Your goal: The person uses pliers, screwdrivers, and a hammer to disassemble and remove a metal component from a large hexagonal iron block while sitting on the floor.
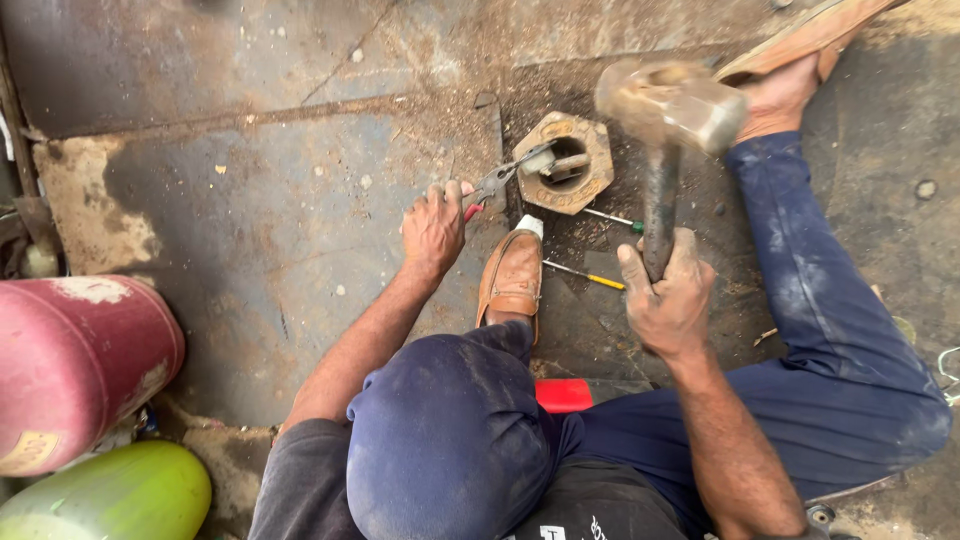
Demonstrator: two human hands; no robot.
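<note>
The person is sitting on a stained metal floor [260, 240], knees bent, both hands working ahead of them. The right hand [668, 300] is wrapped tight around the dark handle of a heavy hammer [668, 110], whose blurred head is hanging above and just right of a rusty hexagonal nut [566, 162] lying flat on the floor. The left hand [434, 226] is closed around the red grips of a pair of pliers [505, 177]; the pliers are reaching right and upward from that hand, and their tips are pinching a short metal pin [566, 165] lying across the nut's round hole. So the nut is lying beyond both hands, nearer the left hand's tool tip, with the hammer head raised clear of it. A brown shoe [512, 275] is resting between the hands, just below the nut. Two screwdrivers, one green-handled [614, 219] and one yellow-handled [586, 275], are lying beside the shoe. A pink cylinder [75, 360] and a green cylinder [110, 495] are lying at the far left.
</note>
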